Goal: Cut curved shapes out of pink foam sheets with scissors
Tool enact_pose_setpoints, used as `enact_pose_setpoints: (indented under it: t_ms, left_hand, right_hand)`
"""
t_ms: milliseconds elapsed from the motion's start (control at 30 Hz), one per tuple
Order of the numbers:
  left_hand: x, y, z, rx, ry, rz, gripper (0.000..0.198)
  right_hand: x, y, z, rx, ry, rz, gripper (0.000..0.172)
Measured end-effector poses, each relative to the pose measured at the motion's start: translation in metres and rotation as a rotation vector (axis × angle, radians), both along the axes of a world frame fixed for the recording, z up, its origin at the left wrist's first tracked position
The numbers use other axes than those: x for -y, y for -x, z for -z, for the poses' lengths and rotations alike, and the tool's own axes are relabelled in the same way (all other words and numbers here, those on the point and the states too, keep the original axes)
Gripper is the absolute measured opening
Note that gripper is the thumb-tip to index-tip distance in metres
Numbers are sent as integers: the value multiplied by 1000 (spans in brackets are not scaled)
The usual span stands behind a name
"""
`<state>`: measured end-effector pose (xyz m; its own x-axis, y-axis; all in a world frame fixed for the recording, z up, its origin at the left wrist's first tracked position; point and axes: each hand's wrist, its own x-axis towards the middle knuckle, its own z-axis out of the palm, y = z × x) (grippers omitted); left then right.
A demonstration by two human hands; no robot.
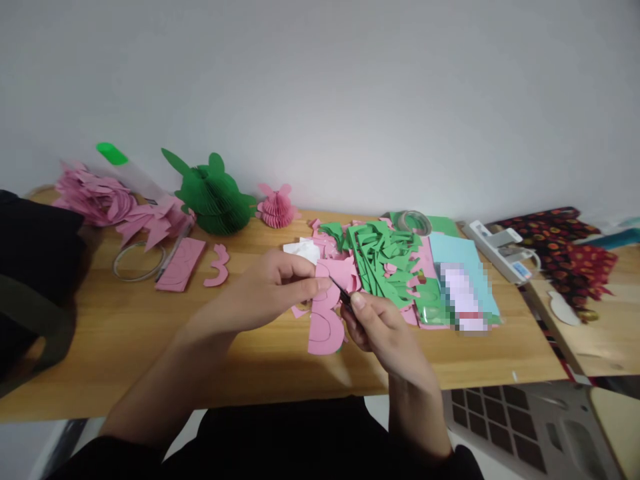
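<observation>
A pink paper piece (pixel 324 328) with curved pencil-like outlines and a scalloped right edge hangs from my left hand (pixel 273 290), pinched near its top between thumb and fingers. My right hand (pixel 377 328) is closed around small dark scissors (pixel 342 291), whose handles are mostly hidden by the fingers. The blades point up and left and meet the paper's edge close to my left thumb. Behind the paper lies a heap of green paper scraps (pixel 383 257) mixed with pink ones. A white crumpled tissue (pixel 303 249) shows just beyond my left fingers.
At the back stand a green honeycomb-paper figure (pixel 217 197) and a smaller pink one (pixel 277 207). Left lie a folded pink paper (pixel 181 265), a wavy pink cutout (pixel 218 267) and a tape roll (pixel 139 261). Right are blue paper (pixel 457 257) and a power strip (pixel 500 252).
</observation>
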<state>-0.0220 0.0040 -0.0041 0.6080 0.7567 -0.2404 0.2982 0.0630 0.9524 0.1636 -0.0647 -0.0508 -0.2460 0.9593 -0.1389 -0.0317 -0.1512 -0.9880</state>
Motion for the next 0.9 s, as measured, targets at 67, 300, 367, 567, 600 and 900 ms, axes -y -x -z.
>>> enact_pose_setpoints:
  t_ms: [67, 300, 367, 567, 600, 900]
  left_hand:
    - [0, 0, 1, 24, 1, -5, 26]
    - [2, 1, 0, 92, -25, 8, 29]
    - [3, -1, 0, 91, -34, -6, 31]
    - [5, -3, 3, 59, -76, -42, 30]
    - [6, -3, 4, 38, -80, -43, 30]
    - [10, -7, 15, 102, -6, -3, 30]
  right_hand:
    - [0, -1, 0, 5, 9, -4, 49]
    - [0, -2, 0, -15, 24, -18, 49]
    - [1, -1, 0, -8, 32, -5, 50]
    - [1, 4, 1, -11, 41, 46, 52]
    - [1, 5, 2, -13, 41, 58, 51]
    - [2, 6, 9, -8, 52, 61, 52]
